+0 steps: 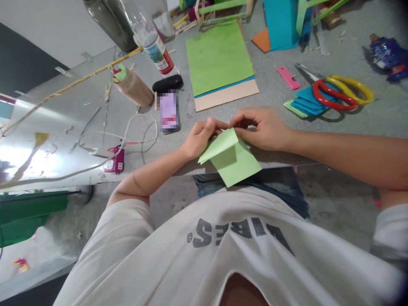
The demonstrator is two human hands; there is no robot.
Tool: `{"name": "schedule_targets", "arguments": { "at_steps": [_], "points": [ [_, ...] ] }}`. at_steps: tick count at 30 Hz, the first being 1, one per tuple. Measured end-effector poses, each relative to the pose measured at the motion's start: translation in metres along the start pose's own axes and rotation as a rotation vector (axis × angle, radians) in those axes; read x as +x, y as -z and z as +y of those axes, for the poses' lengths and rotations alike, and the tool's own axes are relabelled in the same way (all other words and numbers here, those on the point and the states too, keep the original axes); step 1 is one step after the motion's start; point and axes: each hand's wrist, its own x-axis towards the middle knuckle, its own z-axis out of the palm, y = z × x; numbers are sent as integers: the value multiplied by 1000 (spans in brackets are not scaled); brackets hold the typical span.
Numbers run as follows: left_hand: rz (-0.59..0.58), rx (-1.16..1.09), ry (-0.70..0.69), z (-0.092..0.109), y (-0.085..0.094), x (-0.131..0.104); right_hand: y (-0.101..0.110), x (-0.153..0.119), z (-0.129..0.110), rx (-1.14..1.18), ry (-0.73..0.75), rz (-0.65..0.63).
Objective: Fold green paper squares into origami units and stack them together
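White shirt (204, 255) up close. L hand (199, 138) & R hand (261, 127) both pinched green paper (234, 159) at top fold. One fold made, looked early; paper stack (219, 59), scissors (341, 91) untouched.

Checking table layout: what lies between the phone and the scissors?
In the head view, a stack of paper, green on top, and a pink cutter lie between the phone and the scissors.

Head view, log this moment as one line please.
left hand: pinching green paper | right hand: pinching same top fold | paper: overhangs table edge | scissors: untouched
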Motion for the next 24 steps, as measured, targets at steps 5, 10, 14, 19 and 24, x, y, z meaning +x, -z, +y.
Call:
{"name": "schedule_targets", "arguments": {
  "at_steps": [5,10,14,19,24],
  "points": [
    [121,-170,-150,-16,9,7,1,7,14,59,-53,199],
    [299,19,-195,-26,16,11,3,13,24,128,-72,262],
    [321,37,-151,-23,17,10,4,17,24,188,-49,242],
    [277,-43,-164,-24,15,11,8,20,25,261,-85,229],
    [320,-85,-216,-32,14,13,8,22,30,435,-145,220]
  ]
}}
